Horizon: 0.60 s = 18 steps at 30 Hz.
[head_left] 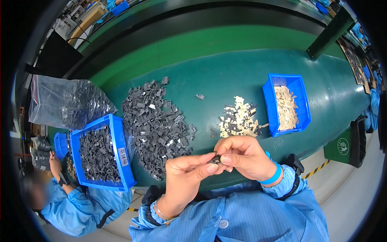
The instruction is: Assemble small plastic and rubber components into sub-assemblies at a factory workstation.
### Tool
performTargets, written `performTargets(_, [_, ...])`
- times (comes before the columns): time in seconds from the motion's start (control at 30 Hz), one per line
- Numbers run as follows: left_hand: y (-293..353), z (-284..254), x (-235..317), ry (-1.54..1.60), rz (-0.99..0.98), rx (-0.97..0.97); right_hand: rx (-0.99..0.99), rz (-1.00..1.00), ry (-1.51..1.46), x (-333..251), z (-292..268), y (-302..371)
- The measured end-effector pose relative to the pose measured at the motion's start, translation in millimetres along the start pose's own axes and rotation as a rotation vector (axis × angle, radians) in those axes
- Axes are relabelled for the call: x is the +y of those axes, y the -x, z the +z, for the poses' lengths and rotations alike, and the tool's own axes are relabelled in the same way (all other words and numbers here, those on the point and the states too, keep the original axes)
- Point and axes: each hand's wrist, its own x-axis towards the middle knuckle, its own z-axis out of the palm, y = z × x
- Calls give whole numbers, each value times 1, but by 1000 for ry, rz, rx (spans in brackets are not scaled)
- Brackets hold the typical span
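Note:
Close to my body, over the front edge of the green table, my left hand [183,173] and my right hand [248,155] meet. Between their fingertips they pinch a small dark plastic part [216,159]; fingers cover much of it. Left of my hands spreads a big heap of dark grey plastic parts [151,121]. Beyond my right hand lies a smaller pile of cream and black pieces [240,117]. One lone grey part [200,97] rests between the two piles.
At right stands a blue bin [272,105] of flat beige pieces. A larger blue bin [131,173] of dark parts sits at left, beside a clear plastic bag [52,101] of dark parts. A co-worker in blue [76,209] works at far left. A green waste bin [342,147] stands at right.

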Motion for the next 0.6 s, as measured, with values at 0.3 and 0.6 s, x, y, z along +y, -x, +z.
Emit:
performTargets(0.3, [2,-9,-8,433,-314,-80,141,-626,817,12,-4,-2])
performTargets(0.6, [24,-28,14,172,-155,-10,-63,-536,1000,-10,-14,1])
